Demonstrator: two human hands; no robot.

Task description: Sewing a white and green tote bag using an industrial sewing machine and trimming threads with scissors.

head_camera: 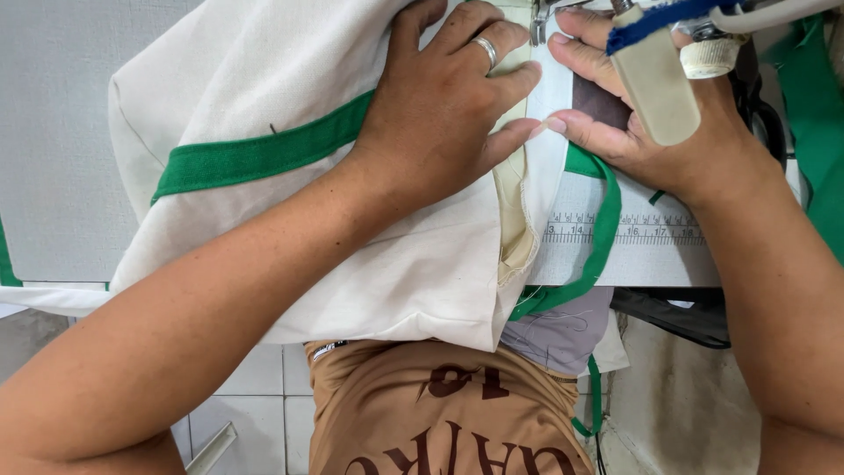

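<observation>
Under the head camera, at the middle of the frame, the left hand (pixel 440 114) lies flat and spread on a cream canvas piece (pixel 290 105), fingers pointing up and to the right, a ring on one finger, pressing the cloth down onto the white surface (pixel 53 132). A green trim band (pixel 255 157) runs across the canvas and passes beneath this hand. The right edge of the canvas is folded, showing a raw inner edge just left of a printed ruler strip (pixel 633 230) on the machine bed. The right hand (pixel 651 132) rests just beside the left, thumb tip touching the left forefinger tip at the fold; its fingers are stretched out flat, holding down the cloth near the sewing machine's presser foot (pixel 538 22) at the top edge. It grips nothing. A beige lever with a blue wrap (pixel 655 75) hangs over the back of this hand. A narrow green strap (pixel 602 233) curves down from under the right palm, crosses the ruler strip and drops over the near edge of the surface. Both hands crowd the seam, leaving little free room between them; open surface lies far left, beyond the canvas. The canvas overhangs the near edge onto the person's brown shirt (pixel 440 413). A green cloth (pixel 822 114) hangs at the far right.
</observation>
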